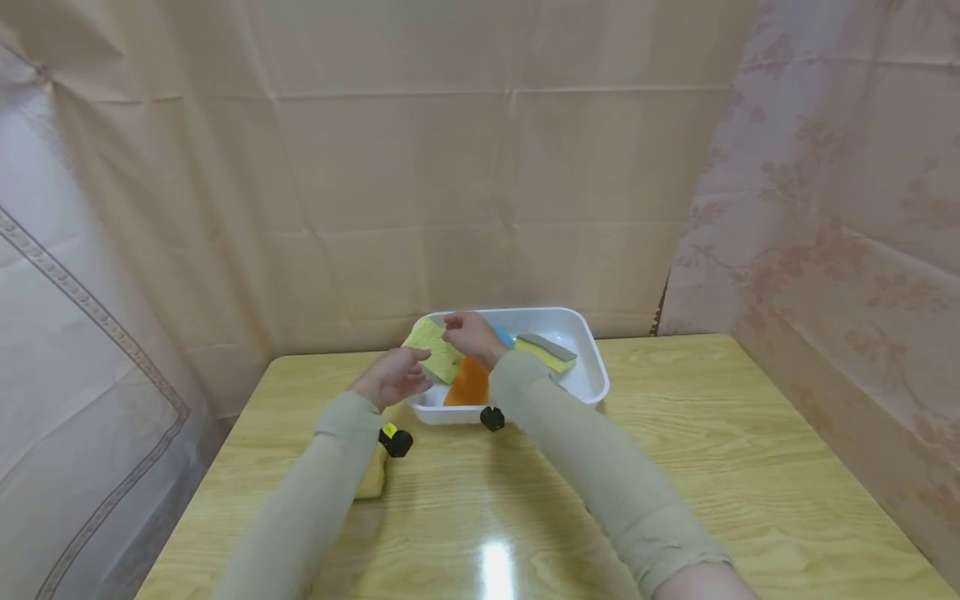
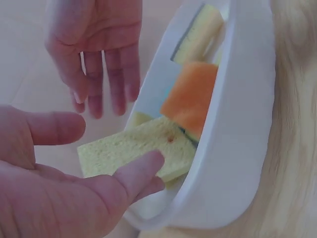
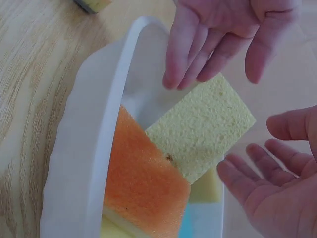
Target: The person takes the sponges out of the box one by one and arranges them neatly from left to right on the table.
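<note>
My left hand (image 1: 393, 377) is over the near left corner of a white plastic tray (image 1: 598, 379), its fingers relaxed and holding nothing. Across from it, my right hand (image 1: 474, 336) hovers above the tray with loose, bare fingers. Between the two hands a pale yellow sponge (image 3: 203, 130) leans at a slant, one end over the tray's far rim. An orange sponge (image 3: 143, 178) lies against it on the near side. In the left wrist view, the left fingertips overlap the yellow sponge's edge.
A grey-and-yellow sponge (image 1: 547, 352) and a blue piece (image 1: 504, 336) lie farther right inside the tray. On the wooden table (image 1: 712, 450), another yellow sponge (image 1: 371, 479) is partly hidden by my left sleeve. A beige curtain (image 1: 480, 167) hangs close behind the tray.
</note>
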Motion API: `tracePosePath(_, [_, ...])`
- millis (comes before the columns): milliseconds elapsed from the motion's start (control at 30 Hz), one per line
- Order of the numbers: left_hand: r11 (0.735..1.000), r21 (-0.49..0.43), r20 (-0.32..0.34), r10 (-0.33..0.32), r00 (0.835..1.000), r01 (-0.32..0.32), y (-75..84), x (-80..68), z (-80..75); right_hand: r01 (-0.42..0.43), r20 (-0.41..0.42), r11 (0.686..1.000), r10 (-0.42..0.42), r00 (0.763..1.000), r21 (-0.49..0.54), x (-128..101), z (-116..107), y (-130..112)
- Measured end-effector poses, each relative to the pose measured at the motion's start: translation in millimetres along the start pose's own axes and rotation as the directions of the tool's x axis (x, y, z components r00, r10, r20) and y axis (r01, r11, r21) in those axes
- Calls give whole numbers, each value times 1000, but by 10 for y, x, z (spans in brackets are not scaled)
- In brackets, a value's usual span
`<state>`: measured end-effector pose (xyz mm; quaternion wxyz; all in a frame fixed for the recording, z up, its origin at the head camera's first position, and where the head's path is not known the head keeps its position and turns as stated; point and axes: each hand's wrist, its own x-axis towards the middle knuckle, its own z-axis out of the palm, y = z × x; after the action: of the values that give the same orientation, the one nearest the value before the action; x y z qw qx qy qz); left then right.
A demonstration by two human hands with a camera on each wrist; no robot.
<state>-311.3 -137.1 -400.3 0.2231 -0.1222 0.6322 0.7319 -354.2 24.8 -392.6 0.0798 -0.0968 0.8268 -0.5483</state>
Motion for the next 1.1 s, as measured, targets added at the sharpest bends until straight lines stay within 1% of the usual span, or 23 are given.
tracePosePath(67, [998,-58,8,-19,1000,20,-22,29,6,12,5,1000,-12,1000,16,23,7,2])
tracePosePath(167, [993,-109,22,-31,999,34,-42,79,13,31,11,999,-32,999,34,64,13,14])
tracePosePath(300, [993,-110,17,-36,999,37,-44,125,18,28,-2,1000,-28,1000,8,124,17,53])
tracePosePath(400, [993,-104,2,-47,999,47,-48,152,21,-9,2,1000,9,1000,-11,175,29,105])
tracePosePath(533, [995,-90,6,-51,999,51,-81,172,28,-40,25,999,41,999,-27,231,54,187])
tracePosePath(567, [995,-86,9,-50,999,50,-91,175,29,-46,35,998,47,998,-38,238,57,200])
tracePosePath(733, [995,-93,29,-35,999,37,-126,215,38,-20,82,995,28,996,-100,244,41,237])
tracePosePath(833, [995,-93,29,-28,999,30,-125,240,53,9,95,990,5,995,-142,252,31,249])
tracePosePath(1000, [996,-87,32,-17,999,20,-159,259,49,29,133,965,6,991,-260,218,25,265])
tracePosePath(1100, [998,-63,39,-11,999,13,-196,263,42,41,157,947,10,988,-318,191,38,293])
